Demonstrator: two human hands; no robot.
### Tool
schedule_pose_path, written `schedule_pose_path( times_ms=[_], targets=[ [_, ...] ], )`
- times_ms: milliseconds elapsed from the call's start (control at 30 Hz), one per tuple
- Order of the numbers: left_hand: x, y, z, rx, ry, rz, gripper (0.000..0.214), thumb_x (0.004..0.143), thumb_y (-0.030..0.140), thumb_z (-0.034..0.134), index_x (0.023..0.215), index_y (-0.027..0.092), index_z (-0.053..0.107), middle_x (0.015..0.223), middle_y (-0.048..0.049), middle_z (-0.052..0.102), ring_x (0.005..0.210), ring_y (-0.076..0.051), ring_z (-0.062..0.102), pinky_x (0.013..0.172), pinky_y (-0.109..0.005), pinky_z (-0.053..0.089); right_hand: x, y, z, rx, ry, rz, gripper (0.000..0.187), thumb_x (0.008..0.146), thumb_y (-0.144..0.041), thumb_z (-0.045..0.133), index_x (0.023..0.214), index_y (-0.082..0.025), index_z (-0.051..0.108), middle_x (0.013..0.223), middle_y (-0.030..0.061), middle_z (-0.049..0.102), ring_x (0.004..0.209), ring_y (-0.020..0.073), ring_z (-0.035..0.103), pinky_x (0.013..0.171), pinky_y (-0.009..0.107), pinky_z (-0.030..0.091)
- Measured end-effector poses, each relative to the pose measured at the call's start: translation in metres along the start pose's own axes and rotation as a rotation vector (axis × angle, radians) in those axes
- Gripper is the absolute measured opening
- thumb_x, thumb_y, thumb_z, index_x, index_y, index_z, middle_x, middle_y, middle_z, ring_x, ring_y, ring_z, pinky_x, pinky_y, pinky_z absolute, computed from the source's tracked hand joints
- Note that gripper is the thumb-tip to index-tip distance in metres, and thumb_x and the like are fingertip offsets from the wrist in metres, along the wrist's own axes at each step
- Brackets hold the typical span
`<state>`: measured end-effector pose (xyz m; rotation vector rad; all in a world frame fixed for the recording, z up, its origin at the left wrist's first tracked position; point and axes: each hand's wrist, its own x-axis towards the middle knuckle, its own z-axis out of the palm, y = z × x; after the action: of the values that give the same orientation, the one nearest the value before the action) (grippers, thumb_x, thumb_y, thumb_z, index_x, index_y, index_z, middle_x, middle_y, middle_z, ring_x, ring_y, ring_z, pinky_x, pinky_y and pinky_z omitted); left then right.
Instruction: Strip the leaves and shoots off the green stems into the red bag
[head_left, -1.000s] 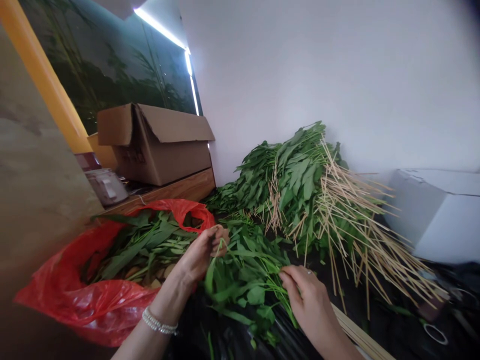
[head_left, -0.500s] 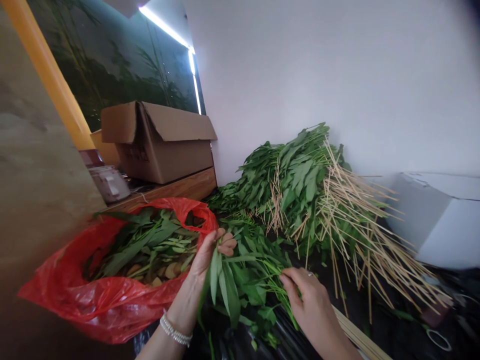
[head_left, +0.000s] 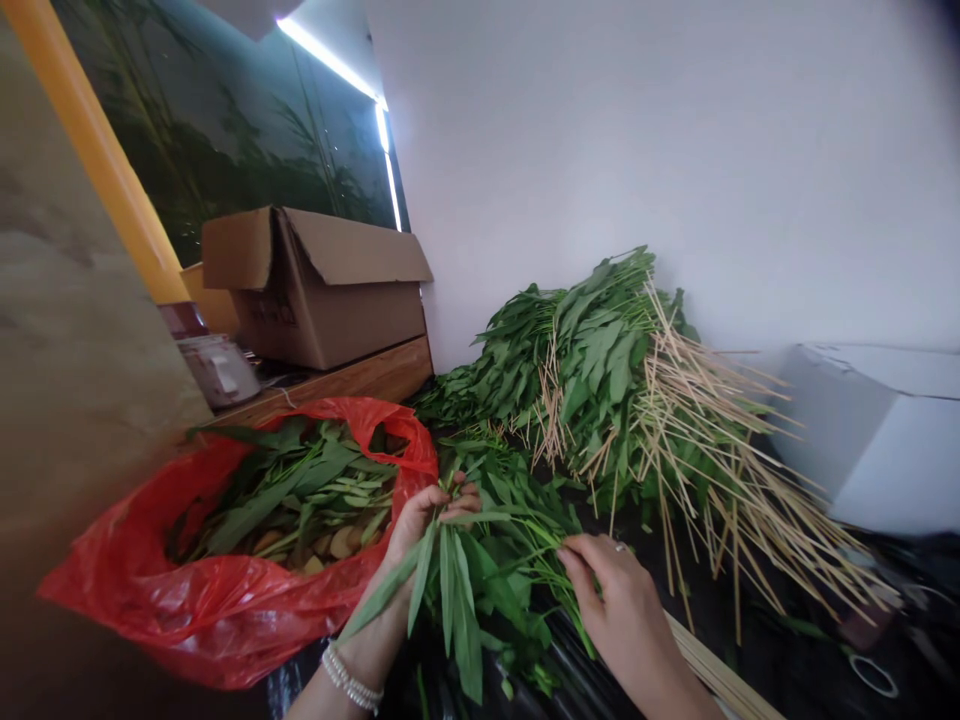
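Observation:
My left hand (head_left: 417,522), with a beaded bracelet at the wrist, is closed around the stems of a small bunch of leafy greens (head_left: 456,590). Their long, narrow leaves hang down from the fingers. To the right, my right hand (head_left: 619,600) has thumb and fingers pinched on green stems at the edge of a loose heap of leafy greens (head_left: 517,500). A red plastic bag (head_left: 202,610), filled with leaves and round, pale brown pieces, lies open beside my left forearm.
Behind the heap, bundled greens (head_left: 600,350) lean against the white wall, with many thin wooden sticks (head_left: 712,420) spread rightward. More sticks (head_left: 712,670) lie by my right forearm. A cardboard box (head_left: 337,310) and a white mug (head_left: 217,370) stand back left; a white box (head_left: 892,440) stands right.
My left hand has moved slightly right, its fingers curling more around the stems. The hanging leaves have fanned out and drop lower over the wrist. My right hand stays in place.

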<state>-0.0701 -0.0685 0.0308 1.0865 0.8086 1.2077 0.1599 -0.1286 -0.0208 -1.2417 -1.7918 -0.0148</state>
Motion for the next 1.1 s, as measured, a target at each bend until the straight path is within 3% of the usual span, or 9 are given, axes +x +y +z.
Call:
schedule_pose_path(
  times_ms=[167,267,400,500,567,667,833,967,1100],
  targets=[
    [0.006,0.002,0.005,-0.563,-0.022,-0.22,0.017,0.064,0.008,0.049,0.079,0.016,0.05,0.063,0.0031,0.042,0.052,-0.008,0.049,0.047,-0.016,0.045,0.001,-0.001,-0.001,-0.076,0.021,-0.027,0.018,0.097,-0.026,0.045,0.087,-0.023,0.059,0.074,-0.0004,0.061,0.068,0.0164,0.058,0.069,0.031,0.039],
    [0.008,0.007,0.007,-0.586,-0.082,-0.27,0.023,0.063,0.005,0.05,0.083,0.015,0.05,0.064,0.004,0.04,0.056,-0.008,0.05,0.046,-0.012,0.043,0.002,-0.002,-0.002,-0.134,0.044,-0.085,0.02,0.097,-0.024,0.044,0.086,-0.022,0.06,0.073,-0.0002,0.061,0.067,0.0161,0.058,0.07,0.031,0.039],
    [0.002,0.012,0.019,-0.124,-0.23,-0.175,0.005,0.08,0.019,0.056,0.084,0.017,0.055,0.058,0.0065,0.038,0.041,-0.004,0.031,0.035,-0.011,0.024,0.002,-0.003,-0.002,-0.171,0.037,-0.154,0.02,0.097,-0.021,0.044,0.086,-0.021,0.061,0.072,0.0009,0.061,0.07,0.0175,0.057,0.074,0.034,0.038],
    [-0.006,0.007,0.032,0.512,-0.272,0.117,0.013,0.083,0.029,0.062,0.086,0.016,0.066,0.067,0.0005,0.057,0.059,-0.01,0.051,0.057,-0.02,0.043,0.002,-0.006,-0.003,-0.178,0.032,-0.171,0.018,0.096,-0.018,0.045,0.088,-0.02,0.061,0.072,0.0016,0.061,0.072,0.0188,0.055,0.075,0.035,0.036],
    [-0.01,-0.001,0.036,0.882,-0.301,0.329,0.012,0.083,0.025,0.063,0.089,0.018,0.071,0.081,-0.0033,0.065,0.077,-0.016,0.058,0.073,-0.025,0.044,0.002,-0.008,-0.003,-0.181,0.022,-0.19,0.018,0.096,-0.017,0.045,0.087,-0.019,0.061,0.071,0.0015,0.06,0.071,0.019,0.054,0.075,0.036,0.036],
    [-0.011,-0.014,0.035,1.209,-0.327,0.52,0.017,0.088,0.023,0.056,0.097,0.023,0.07,0.082,-0.004,0.064,0.076,-0.017,0.058,0.068,-0.025,0.041,0.001,-0.01,-0.002,-0.174,-0.007,-0.212,0.019,0.096,-0.016,0.044,0.085,-0.019,0.06,0.07,0.0015,0.06,0.072,0.0192,0.054,0.075,0.036,0.035],
    [-0.008,-0.02,0.028,1.408,-0.359,0.674,0.016,0.087,0.018,0.053,0.095,0.023,0.066,0.079,-0.0035,0.061,0.068,-0.017,0.055,0.058,-0.024,0.035,-0.001,-0.006,0.001,-0.137,-0.026,-0.187,0.017,0.096,-0.017,0.044,0.091,-0.02,0.06,0.075,0.0018,0.062,0.076,0.02,0.055,0.078,0.037,0.036],
    [-0.011,-0.018,0.029,1.432,-0.391,0.644,0.014,0.079,0.011,0.057,0.088,0.02,0.062,0.079,-0.0028,0.059,0.069,-0.016,0.054,0.059,-0.023,0.034,-0.001,-0.007,0.002,-0.1,-0.039,-0.171,0.016,0.096,-0.017,0.044,0.099,-0.02,0.059,0.08,0.0026,0.063,0.078,0.0208,0.056,0.079,0.038,0.036],
    [-0.011,-0.014,0.032,1.27,-0.322,0.573,0.013,0.071,0.008,0.056,0.076,0.018,0.061,0.075,-0.0014,0.057,0.069,-0.015,0.052,0.061,-0.023,0.035,0.0,-0.01,-0.001,-0.083,-0.06,-0.171,0.019,0.096,-0.015,0.041,0.087,-0.02,0.056,0.075,0.002,0.06,0.075,0.0202,0.053,0.076,0.037,0.036]
  ],
)
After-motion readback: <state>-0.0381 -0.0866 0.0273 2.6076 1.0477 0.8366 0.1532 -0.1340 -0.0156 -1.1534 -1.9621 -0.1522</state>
